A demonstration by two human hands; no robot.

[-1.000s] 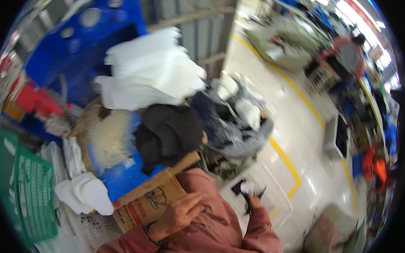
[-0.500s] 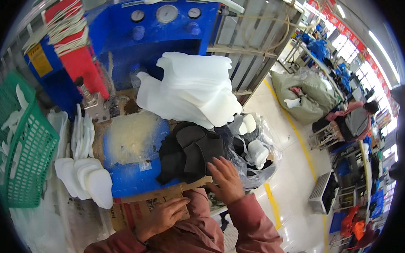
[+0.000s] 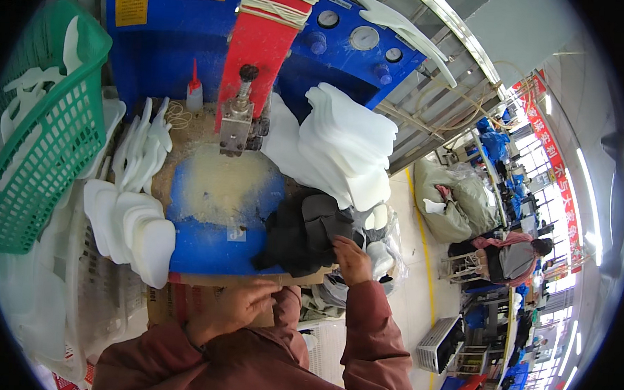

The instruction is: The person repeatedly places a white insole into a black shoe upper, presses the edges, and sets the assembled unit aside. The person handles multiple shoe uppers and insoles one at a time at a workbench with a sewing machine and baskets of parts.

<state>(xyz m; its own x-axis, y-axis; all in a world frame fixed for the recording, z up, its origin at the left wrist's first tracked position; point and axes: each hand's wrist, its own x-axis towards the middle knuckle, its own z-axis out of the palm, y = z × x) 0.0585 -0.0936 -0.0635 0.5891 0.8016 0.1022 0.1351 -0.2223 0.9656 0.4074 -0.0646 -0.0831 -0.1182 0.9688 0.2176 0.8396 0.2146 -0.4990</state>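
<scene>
My right hand (image 3: pixel 353 260) is at the right edge of a pile of flat black cut pieces (image 3: pixel 304 232). Its fingertips pinch the rim of a black piece with a rounded outline; the fabric or foam kind is not clear. My left hand (image 3: pixel 238 304) hovers just in front of the work surface, its fingers stretched out and nothing in them. Beside the black pile lies a blue board (image 3: pixel 207 250) with a pale, powdery or glue-like patch on it.
Behind the board hangs a red machine arm (image 3: pixel 259 49) with a metal head. White shaped sheets (image 3: pixel 348 148) are stacked behind the black pile. More white pieces (image 3: pixel 139 223) stand at left, by a green basket (image 3: pixel 52 145). A person (image 3: pixel 512 260) sits far right.
My right hand has gone from hovering with spread fingers to pinching the black piece's edge. The left hand stays near the front edge, its fingers straighter. The view has turned leftward.
</scene>
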